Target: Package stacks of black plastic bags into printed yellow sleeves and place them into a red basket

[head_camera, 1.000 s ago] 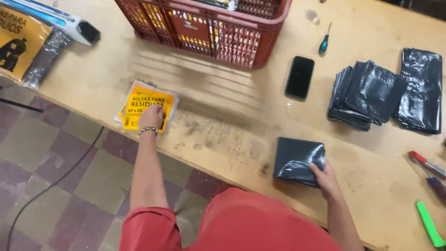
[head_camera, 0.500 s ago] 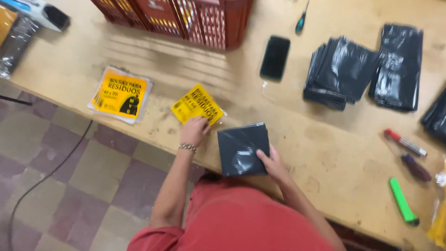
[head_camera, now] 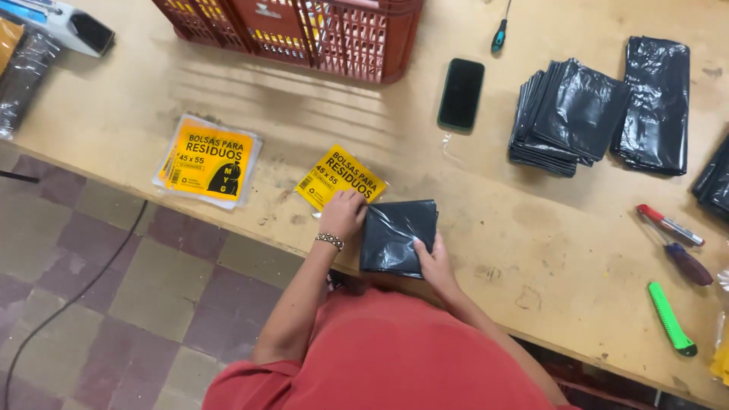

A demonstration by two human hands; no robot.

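My left hand (head_camera: 343,215) has slid the yellow label (head_camera: 338,176) beside the folded black bag (head_camera: 398,235) at the table's (head_camera: 228,99) near edge. Fingers pressed flat on it; my right hand (head_camera: 433,262) pins the bag.

Evenly lit, warm-toned overhead view with soft shadows and slight motion softness.

The wooden table (head_camera: 228,91) is lit brightly and evenly from above; a striped, slatted shadow is cast toward the viewer by the red crate (head_camera: 304,30). Pale glare is seen on the folded black bag (head_camera: 396,235) and on the stack of black bags (head_camera: 566,114), where the creased plastic is picked out by highlights. The phone (head_camera: 461,93) is rendered as a flat dark patch with faint reflection. The tiled floor (head_camera: 91,304) is left dimmer than the tabletop. Fine detail is slightly softened throughout, and straight table edges are bent mildly toward the frame corners.
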